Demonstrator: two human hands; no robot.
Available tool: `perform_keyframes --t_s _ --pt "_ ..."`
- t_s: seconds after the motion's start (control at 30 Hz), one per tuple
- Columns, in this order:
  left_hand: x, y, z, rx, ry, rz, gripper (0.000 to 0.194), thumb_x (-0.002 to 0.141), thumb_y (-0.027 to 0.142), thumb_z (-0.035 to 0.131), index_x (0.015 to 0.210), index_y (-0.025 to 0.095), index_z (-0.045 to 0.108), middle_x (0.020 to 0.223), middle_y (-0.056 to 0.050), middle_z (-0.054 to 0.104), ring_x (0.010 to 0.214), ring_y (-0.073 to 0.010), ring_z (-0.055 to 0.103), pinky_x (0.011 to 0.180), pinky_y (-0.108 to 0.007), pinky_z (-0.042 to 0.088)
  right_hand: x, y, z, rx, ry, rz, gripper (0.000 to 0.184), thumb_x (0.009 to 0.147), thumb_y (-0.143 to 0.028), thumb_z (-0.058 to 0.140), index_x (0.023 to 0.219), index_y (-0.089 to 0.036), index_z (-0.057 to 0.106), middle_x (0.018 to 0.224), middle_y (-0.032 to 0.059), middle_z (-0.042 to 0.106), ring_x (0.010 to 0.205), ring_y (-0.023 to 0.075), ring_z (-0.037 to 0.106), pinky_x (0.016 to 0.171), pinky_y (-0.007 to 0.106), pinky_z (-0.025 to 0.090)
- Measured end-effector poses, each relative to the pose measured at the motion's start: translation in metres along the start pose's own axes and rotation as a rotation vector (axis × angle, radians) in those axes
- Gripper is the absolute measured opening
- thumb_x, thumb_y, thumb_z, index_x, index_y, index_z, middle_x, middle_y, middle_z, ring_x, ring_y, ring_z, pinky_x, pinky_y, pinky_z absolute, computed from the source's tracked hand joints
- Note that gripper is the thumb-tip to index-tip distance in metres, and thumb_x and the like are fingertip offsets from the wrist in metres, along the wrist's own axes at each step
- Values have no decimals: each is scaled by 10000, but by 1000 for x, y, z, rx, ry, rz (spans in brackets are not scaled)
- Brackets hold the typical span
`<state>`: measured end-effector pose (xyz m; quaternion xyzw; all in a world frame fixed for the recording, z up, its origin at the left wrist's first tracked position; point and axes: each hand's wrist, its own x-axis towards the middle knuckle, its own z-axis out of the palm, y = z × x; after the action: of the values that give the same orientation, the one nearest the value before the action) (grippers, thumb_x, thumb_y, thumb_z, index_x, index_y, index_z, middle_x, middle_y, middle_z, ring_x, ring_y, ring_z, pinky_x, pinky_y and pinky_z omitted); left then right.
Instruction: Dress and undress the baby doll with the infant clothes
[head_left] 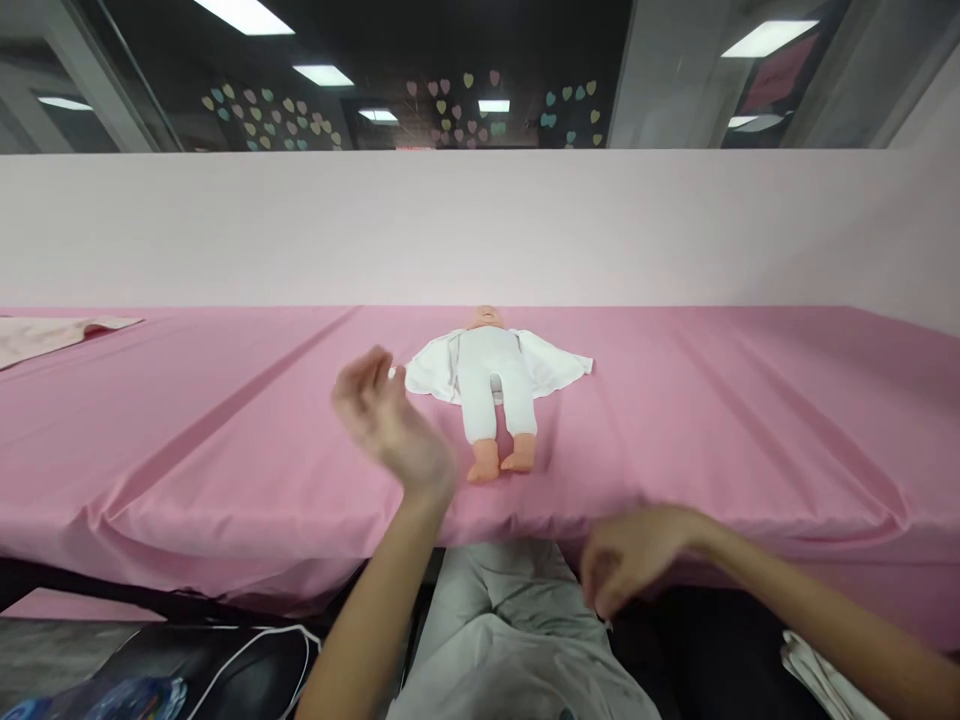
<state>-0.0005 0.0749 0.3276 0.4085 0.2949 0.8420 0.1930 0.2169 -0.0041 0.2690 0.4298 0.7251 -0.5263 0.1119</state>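
A peach-skinned baby doll (pixel 489 360) in a close-fitting white suit lies face-up on the pink sheet-covered table (pixel 720 430), feet bare; the loose white cloth garment (pixel 556 364) is spread at both sides, its front apparently left to be closed. The left hand (pixel 391 412) is raised with loosely spread fingers; the right hand's (pixel 637 555) curled grip cannot be determined. Contents of the glossy blue plastic-looking package (pixel 139 700) are indiscernible.

Softly creased, pale grey trousers (pixel 480 590) are worn, with bare forearms (pixel 379 610) and bare hands (pixel 394 425).
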Motion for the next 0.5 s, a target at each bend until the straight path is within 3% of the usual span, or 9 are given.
perform_keyframes --t_s 0.03,0.07,0.1,0.13,0.2,0.23,0.3,0.37,0.5 --pt "12 -24 16 154 -39 -7 328 845 213 364 1171 236 390 1265 -39 453 1195 -149 436 1013 -317 369 10 -25 -36 42 -134 -131 329 768 -367 567 1038 -204 660 975 37 678 898 151 630 788 246 471" --pt "25 -51 29 299 -105 -55 364 845 219 353 1208 237 358 1301 -44 430 1208 -144 422 1008 -302 371 23 -50 -72 35 -167 -212 346 778 -346 559 1076 -188 638 1017 41 667 948 155 617 818 248 470" --pt "37 -78 41 443 -172 -120 393 846 226 345 1239 228 336 1326 -48 417 1224 -139 404 1016 -286 358 38 -72 -106 -35 -96 -239 345 781 -315 571 1097 -186 622 1046 36 659 972 151 606 835 241 464" --pt "49 -106 49 602 -262 -174 417 847 236 353 1262 203 329 1346 -56 407 1247 -140 374 1038 -274 326 56 -89 -139 -156 103 -220 300 799 -291 557 1067 -182 635 1056 34 657 971 141 603 845 225 455" --pt "69 -155 59 981 -490 -288 451 864 271 349 1304 172 329 1381 -72 388 1292 -163 311 1082 -305 255 98 -107 -195 -388 615 -19 264 866 -272 470 1038 -164 639 1048 55 661 943 136 609 846 223 451" --pt "76 -177 61 1032 -511 -331 462 862 296 367 1304 161 355 1382 -96 392 1309 -208 288 1093 -372 230 121 -108 -216 -434 752 48 295 889 -220 413 1090 -124 606 1109 106 632 989 158 593 879 258 437" --pt "87 -212 62 1109 -549 -408 483 854 393 386 1300 207 397 1419 -102 347 1343 -313 201 1068 -536 186 166 -100 -246 -502 893 124 317 877 -141 386 1123 -76 576 1179 176 579 1093 213 540 956 350 382" --pt "93 -239 62 1164 -582 -474 481 839 466 386 1282 282 433 1455 -81 288 1353 -392 107 1006 -657 142 205 -86 -263 -558 944 148 314 859 -115 397 1111 -88 583 1191 176 571 1151 235 497 1013 421 307" --pt "106 -278 59 1399 -615 -461 494 846 506 321 1264 277 450 1392 -134 370 1346 -433 48 936 -723 110 258 -73 -279 -638 946 162 304 852 -127 417 1092 -108 603 1177 168 581 1162 237 490 1031 432 271"
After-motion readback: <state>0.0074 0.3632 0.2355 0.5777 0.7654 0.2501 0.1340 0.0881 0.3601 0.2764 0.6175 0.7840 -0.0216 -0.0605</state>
